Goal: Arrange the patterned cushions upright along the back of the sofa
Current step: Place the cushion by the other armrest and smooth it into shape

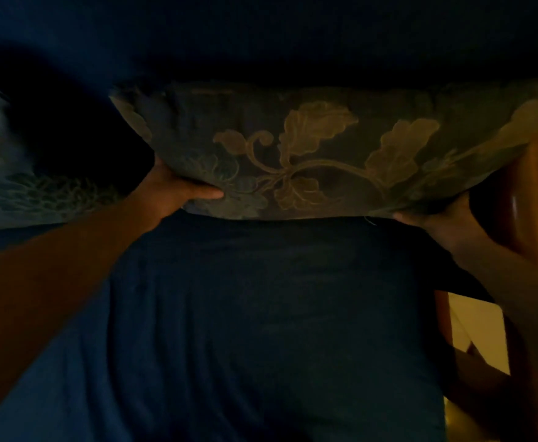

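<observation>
Dark blue sofa [261,314], dim light | leaf-patterned cushion [318,154] standing against sofa back | second patterned cushion [22,173] at left | left hand [178,189], right hand [433,224]: fingers closed on cushion's lower corners.

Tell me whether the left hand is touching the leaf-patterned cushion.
Touching. The head view shows the left hand gripping the lower left edge of the leaf-patterned cushion, thumb pressed flat on the front fabric with no gap.

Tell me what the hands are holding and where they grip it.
Both hold one patterned cushion by its lower corners: left hand at the lower left, right hand at the lower right.
</observation>
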